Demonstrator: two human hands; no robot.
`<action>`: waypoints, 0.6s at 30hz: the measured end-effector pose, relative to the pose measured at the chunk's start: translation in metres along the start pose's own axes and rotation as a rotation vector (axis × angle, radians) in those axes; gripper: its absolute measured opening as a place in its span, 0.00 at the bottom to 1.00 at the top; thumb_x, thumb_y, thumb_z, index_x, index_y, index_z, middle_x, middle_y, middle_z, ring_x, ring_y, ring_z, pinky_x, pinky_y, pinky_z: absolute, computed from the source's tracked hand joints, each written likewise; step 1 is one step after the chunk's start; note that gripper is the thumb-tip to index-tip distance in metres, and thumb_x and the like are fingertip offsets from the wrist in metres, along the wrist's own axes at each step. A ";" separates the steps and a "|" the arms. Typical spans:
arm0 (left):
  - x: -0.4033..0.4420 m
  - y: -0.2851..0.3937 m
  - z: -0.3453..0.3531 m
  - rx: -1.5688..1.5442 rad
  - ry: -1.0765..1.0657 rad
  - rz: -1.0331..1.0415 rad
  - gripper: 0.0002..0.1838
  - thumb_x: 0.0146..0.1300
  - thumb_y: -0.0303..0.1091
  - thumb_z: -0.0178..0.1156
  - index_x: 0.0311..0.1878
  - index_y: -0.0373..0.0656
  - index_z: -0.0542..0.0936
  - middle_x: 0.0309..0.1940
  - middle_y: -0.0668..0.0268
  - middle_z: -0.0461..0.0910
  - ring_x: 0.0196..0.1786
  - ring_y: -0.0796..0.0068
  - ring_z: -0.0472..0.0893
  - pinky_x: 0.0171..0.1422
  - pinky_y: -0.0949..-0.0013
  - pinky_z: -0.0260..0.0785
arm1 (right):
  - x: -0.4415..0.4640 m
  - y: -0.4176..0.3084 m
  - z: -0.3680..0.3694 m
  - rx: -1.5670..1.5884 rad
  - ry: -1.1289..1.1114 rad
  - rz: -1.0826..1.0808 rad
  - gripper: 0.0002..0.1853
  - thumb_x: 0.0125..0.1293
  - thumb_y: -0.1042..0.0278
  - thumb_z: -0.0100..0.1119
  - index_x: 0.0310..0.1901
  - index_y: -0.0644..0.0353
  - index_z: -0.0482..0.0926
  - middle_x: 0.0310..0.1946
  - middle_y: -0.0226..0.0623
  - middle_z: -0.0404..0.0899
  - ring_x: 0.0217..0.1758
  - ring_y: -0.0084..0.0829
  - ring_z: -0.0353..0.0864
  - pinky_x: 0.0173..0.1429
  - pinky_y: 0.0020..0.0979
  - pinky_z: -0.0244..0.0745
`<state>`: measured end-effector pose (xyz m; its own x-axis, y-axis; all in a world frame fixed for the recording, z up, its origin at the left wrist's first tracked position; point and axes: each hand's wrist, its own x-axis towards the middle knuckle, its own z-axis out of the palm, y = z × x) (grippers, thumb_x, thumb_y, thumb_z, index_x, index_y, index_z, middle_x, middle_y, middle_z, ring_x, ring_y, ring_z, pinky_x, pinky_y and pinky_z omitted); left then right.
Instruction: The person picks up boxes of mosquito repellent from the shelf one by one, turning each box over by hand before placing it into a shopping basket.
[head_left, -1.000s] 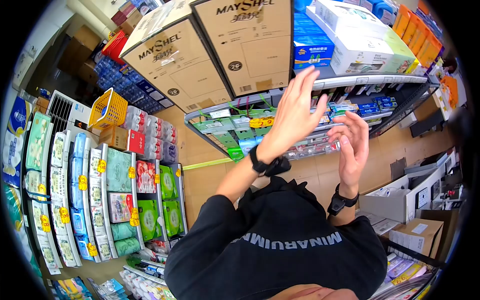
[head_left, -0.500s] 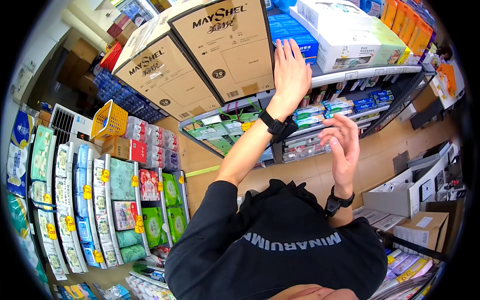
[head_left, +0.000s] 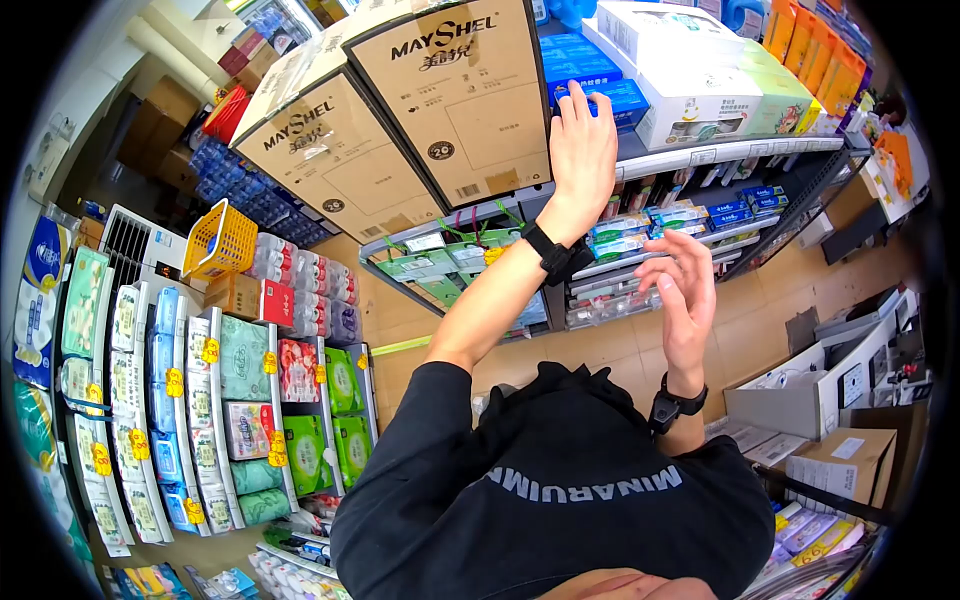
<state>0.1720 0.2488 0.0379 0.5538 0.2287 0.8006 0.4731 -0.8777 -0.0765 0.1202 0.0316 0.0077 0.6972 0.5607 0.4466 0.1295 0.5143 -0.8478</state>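
My left hand (head_left: 583,150) reaches up to the shelf top, with its fingers bent and slightly apart on a small blue box (head_left: 626,97). Its thumb is hidden. Another blue box (head_left: 572,52) lies just behind. Close to the left side of that hand stands a tall brown MAYSHEL carton (head_left: 455,110). My right hand (head_left: 684,300) hangs in the air before the shelf, its fingers loosely curled and apart, with nothing in it.
A second MAYSHEL carton (head_left: 325,150) stands to the left. White boxes (head_left: 695,105) sit right of the blue ones. A lower shelf holds blue toothpaste-like boxes (head_left: 728,212). Packed tissue shelves (head_left: 250,400) and a yellow basket (head_left: 218,240) are at left, a brown box (head_left: 845,460) at right.
The fingers of my left hand have gone from stretched out to bent on the blue box. That box now sits at a different angle from the one behind. My right hand has hardly moved.
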 end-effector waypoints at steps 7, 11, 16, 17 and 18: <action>0.001 -0.005 -0.016 -0.121 -0.116 0.009 0.22 0.51 0.22 0.67 0.52 0.34 0.75 0.49 0.51 0.76 0.54 0.55 0.75 0.55 0.59 0.73 | 0.001 0.005 -0.004 0.005 -0.007 0.005 0.24 0.72 0.76 0.53 0.68 0.67 0.65 0.58 0.46 0.77 0.48 0.27 0.80 0.50 0.27 0.75; -0.006 -0.008 -0.024 -0.264 -0.089 0.033 0.24 0.51 0.22 0.68 0.52 0.32 0.73 0.49 0.49 0.74 0.53 0.51 0.75 0.58 0.56 0.72 | 0.000 0.008 0.000 0.009 -0.037 0.039 0.24 0.72 0.77 0.54 0.68 0.67 0.65 0.58 0.45 0.76 0.49 0.27 0.80 0.51 0.27 0.74; -0.019 -0.007 -0.053 -0.432 -0.048 0.017 0.24 0.51 0.23 0.69 0.51 0.34 0.72 0.50 0.50 0.73 0.54 0.49 0.75 0.59 0.53 0.72 | -0.001 0.008 0.003 0.008 -0.059 0.048 0.24 0.72 0.76 0.54 0.68 0.66 0.65 0.58 0.44 0.76 0.49 0.27 0.80 0.52 0.27 0.74; -0.021 -0.007 -0.062 -0.435 -0.045 0.019 0.24 0.51 0.23 0.69 0.51 0.34 0.72 0.50 0.50 0.73 0.54 0.49 0.75 0.59 0.53 0.72 | -0.001 0.007 0.002 -0.005 -0.050 0.034 0.24 0.72 0.76 0.54 0.68 0.66 0.65 0.58 0.44 0.76 0.49 0.27 0.80 0.53 0.28 0.74; -0.022 -0.007 -0.072 -0.491 -0.038 -0.007 0.22 0.52 0.23 0.70 0.49 0.35 0.71 0.50 0.51 0.73 0.53 0.49 0.75 0.58 0.53 0.72 | -0.001 0.007 0.001 -0.019 -0.040 0.021 0.24 0.72 0.76 0.54 0.68 0.66 0.65 0.58 0.44 0.76 0.50 0.28 0.80 0.53 0.28 0.75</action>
<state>0.1071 0.2192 0.0636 0.5808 0.2424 0.7771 0.1029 -0.9688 0.2253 0.1196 0.0352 0.0019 0.6715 0.5968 0.4391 0.1288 0.4896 -0.8624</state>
